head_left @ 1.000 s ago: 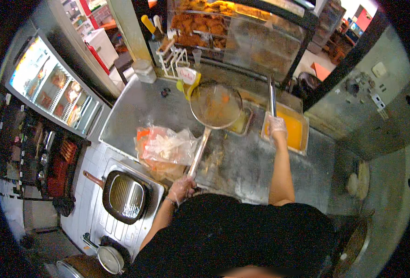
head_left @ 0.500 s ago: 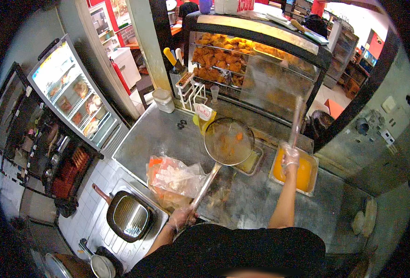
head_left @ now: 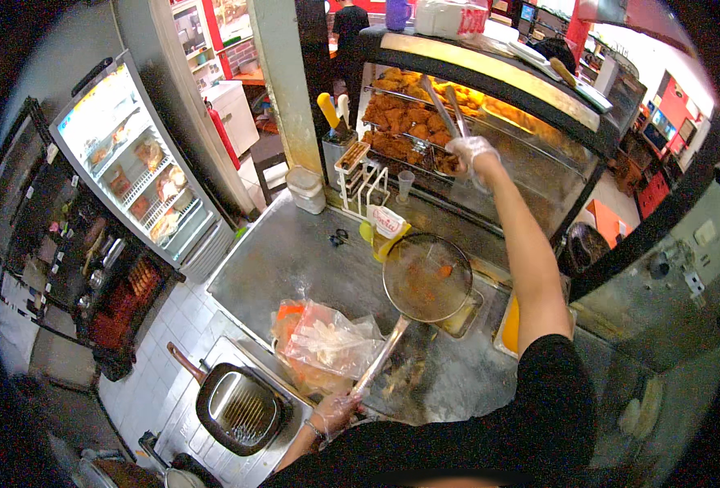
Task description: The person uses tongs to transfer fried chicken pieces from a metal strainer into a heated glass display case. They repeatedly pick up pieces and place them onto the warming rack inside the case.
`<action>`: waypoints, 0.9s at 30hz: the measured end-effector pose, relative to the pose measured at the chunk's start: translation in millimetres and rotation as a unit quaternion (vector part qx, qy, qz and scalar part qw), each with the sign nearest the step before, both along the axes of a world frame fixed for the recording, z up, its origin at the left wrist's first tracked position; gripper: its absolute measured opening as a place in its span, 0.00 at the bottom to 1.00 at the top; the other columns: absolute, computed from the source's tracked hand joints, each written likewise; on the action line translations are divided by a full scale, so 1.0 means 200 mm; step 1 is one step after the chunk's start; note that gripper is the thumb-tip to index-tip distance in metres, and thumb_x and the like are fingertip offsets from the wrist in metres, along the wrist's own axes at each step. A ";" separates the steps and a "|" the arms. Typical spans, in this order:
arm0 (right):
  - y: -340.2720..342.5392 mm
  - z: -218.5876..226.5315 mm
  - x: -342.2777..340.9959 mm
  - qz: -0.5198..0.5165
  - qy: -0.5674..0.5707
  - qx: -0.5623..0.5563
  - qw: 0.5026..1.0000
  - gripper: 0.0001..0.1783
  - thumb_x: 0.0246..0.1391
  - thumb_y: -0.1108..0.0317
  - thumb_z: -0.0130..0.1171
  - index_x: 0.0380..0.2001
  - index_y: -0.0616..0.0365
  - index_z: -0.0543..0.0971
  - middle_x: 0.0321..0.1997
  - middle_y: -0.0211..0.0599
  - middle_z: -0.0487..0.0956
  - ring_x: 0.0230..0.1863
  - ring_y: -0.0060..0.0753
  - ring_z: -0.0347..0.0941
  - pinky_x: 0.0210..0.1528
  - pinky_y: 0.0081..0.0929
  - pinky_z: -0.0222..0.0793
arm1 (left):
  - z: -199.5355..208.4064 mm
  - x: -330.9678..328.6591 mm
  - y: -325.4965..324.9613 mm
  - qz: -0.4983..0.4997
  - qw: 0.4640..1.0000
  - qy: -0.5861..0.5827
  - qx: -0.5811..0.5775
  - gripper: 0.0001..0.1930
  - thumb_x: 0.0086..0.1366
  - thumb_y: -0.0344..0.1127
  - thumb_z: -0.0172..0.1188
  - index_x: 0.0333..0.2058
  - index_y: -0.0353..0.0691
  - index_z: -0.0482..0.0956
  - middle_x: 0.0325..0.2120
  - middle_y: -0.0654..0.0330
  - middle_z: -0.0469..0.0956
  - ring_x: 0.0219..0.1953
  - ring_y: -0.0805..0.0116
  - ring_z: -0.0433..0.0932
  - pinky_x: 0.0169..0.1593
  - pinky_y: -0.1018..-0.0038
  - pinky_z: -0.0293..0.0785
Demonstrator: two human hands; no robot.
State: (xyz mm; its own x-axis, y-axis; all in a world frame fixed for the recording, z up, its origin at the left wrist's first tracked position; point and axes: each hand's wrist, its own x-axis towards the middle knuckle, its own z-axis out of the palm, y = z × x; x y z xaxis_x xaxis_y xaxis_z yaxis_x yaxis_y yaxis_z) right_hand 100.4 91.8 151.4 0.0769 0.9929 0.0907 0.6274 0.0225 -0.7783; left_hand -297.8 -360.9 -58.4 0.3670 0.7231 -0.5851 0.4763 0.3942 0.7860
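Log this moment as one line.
left hand: holds skimmer handle over counter | right hand: tongs raised at fried chicken display

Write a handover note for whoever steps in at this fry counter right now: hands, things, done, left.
Left hand, gloved, grips the long handle of the round wire skimmer, held level over the steel counter with a few fried bits in its mesh.
Right hand, gloved, is raised to the display case and holds metal tongs over the fried chicken pieces on the rack.
A clear plastic bag lies on the counter by the skimmer handle; a square grill pan sits lower left.
Done: chicken racked in the case.
Left: the skimmer is not yet emptied or set down, and the tongs are not yet put away.
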 end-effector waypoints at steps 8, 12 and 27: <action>0.66 0.20 -0.29 0.001 -0.149 -0.084 0.985 0.23 0.45 0.46 0.65 0.29 0.57 0.81 0.24 0.32 0.77 0.24 0.33 0.70 0.29 0.38 0.67 | 0.11 -0.10 0.13 0.073 0.985 -0.073 -0.137 0.23 0.71 0.53 0.53 0.53 0.40 0.71 0.29 0.64 0.80 0.25 0.75 0.74 0.29 0.77 0.71; 0.52 0.21 -0.32 0.110 -0.309 0.030 0.944 0.17 0.51 0.54 0.60 0.30 0.58 0.81 0.21 0.31 0.75 0.21 0.26 0.68 0.26 0.31 0.63 | 0.02 -0.18 0.16 0.061 0.991 -0.094 -0.074 0.27 0.72 0.51 0.52 0.61 0.41 0.66 0.32 0.62 0.83 0.29 0.75 0.76 0.32 0.78 0.73; 0.67 0.30 -0.22 -0.023 0.254 -0.149 0.955 0.16 0.53 0.54 0.64 0.34 0.55 0.79 0.24 0.27 0.79 0.09 0.09 0.64 0.07 0.11 0.57 | -0.20 -0.15 0.09 0.289 0.877 -0.284 -0.257 0.24 0.68 0.33 0.57 0.63 0.48 0.67 0.24 0.68 0.74 0.20 0.79 0.69 0.21 0.81 0.66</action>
